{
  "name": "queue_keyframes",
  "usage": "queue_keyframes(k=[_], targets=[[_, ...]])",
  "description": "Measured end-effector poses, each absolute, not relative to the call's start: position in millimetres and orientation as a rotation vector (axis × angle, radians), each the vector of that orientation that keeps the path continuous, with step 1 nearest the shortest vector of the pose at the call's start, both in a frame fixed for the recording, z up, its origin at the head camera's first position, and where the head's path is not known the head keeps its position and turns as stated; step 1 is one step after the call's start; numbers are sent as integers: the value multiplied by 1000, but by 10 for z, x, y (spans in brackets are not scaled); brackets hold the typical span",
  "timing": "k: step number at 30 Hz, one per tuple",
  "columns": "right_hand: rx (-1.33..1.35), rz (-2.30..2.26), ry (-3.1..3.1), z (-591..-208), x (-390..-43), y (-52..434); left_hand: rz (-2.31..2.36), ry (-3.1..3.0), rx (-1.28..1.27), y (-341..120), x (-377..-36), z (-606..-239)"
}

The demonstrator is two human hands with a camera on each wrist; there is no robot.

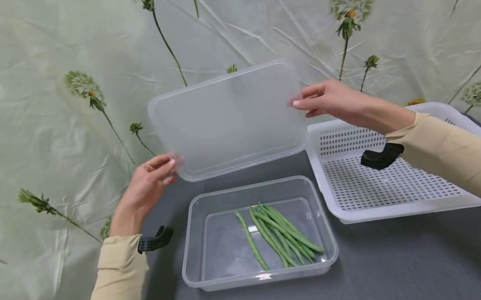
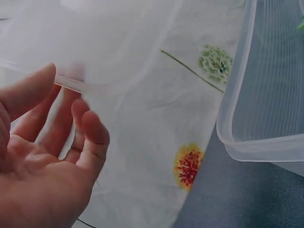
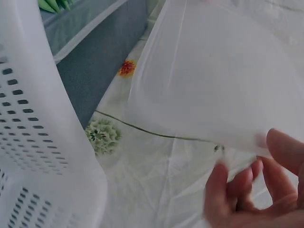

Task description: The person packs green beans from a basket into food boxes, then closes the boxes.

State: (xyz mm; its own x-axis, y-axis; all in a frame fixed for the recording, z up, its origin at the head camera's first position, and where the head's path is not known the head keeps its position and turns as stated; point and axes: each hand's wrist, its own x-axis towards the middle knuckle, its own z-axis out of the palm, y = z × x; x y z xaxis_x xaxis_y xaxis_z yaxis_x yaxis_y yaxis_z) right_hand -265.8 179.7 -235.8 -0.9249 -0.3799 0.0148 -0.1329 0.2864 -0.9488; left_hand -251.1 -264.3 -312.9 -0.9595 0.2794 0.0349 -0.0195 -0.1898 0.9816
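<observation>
A translucent plastic lid [image 1: 228, 120] is held up, tilted, behind and above a clear plastic container [image 1: 210, 196]. My left hand [image 1: 147, 186] pinches its left edge between thumb and fingers, also plain in the left wrist view. At the opposite edge my right hand [image 1: 327, 102] pinches the lid, thumb on the near face; the right wrist view shows this grip slightly blurred. Inside the uncovered container lie several green beans [image 1: 283, 237], most bunched toward the right, with one bean [image 1: 251, 242] apart on their left. Lid and container do not touch.
A white perforated plastic basket [image 1: 333, 198] stands right of the container, beneath my right forearm. Dark grey cloth [image 1: 382, 269] covers the table. Behind it hangs a pale curtain [image 1: 39, 40] printed with dandelions.
</observation>
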Motion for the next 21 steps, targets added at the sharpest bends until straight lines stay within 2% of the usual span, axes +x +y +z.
queue_keyframes(k=[5, 11, 15, 21], targets=[[-472, -1676, 2497, -2254, -2461, 1823, 2306, 1858, 391, -2625, -2415, -3038], [-509, -1915, 2228, -2291, -2231, 1869, 2387, 1679, 462, -2635, -2297, -2970], [-478, -1900, 2228, -2428, -2070, 1854, 2387, 1589, 467, -2690, -2196, -2994], [-514, -1675, 2436, -2768, -1835, 1795, 2073, 1921, 396, -2755, -2063, -3078]])
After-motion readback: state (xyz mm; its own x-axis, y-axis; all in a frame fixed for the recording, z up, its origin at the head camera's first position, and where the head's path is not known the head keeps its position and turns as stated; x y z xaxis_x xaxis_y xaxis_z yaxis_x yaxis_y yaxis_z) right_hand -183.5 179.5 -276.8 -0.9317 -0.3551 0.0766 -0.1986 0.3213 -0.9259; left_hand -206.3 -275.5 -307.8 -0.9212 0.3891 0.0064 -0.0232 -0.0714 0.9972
